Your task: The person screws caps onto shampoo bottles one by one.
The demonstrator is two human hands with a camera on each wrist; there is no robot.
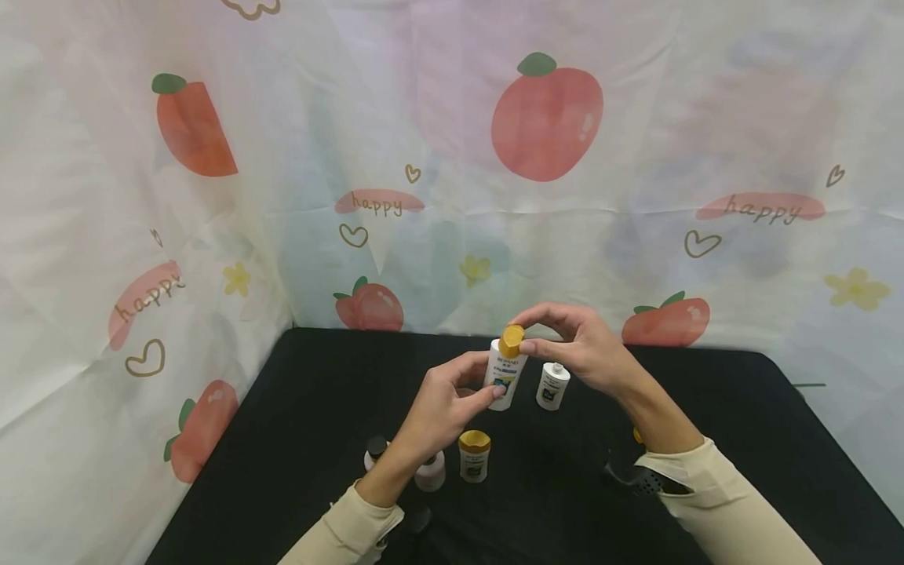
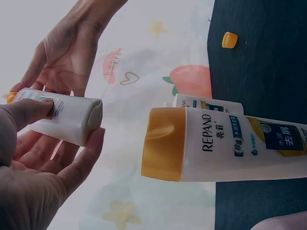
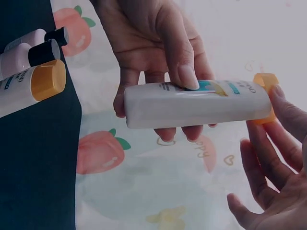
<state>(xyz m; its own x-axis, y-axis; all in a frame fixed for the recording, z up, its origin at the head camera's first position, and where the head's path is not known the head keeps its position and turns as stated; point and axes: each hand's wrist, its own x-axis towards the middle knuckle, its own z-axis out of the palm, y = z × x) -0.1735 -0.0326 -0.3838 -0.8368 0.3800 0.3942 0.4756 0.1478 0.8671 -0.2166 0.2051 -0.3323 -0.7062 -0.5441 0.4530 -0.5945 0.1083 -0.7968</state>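
Note:
A white shampoo bottle (image 1: 503, 383) with a printed label is raised above the black table. My left hand (image 1: 446, 402) grips its body, the thumb across the label. At the top, my right hand (image 1: 581, 345) pinches the yellow-orange cap (image 1: 512, 341) between thumb and fingers. The cap meets the bottle's end in the right wrist view (image 3: 265, 98); whether it is fully seated I cannot tell. Just beyond the held bottle stands a similar white bottle (image 1: 552, 388) with its small nozzle bare. A capped shampoo bottle (image 1: 474, 466) stands nearer, below the hands.
Two pale pinkish bottles with black caps, one by the left wrist (image 1: 430, 475) and another partly behind the forearm (image 1: 377, 450), stand on the table (image 1: 297, 416). A loose yellow-orange cap (image 2: 230, 40) lies on the cloth to the right. Printed curtains (image 1: 452, 157) rise behind the table.

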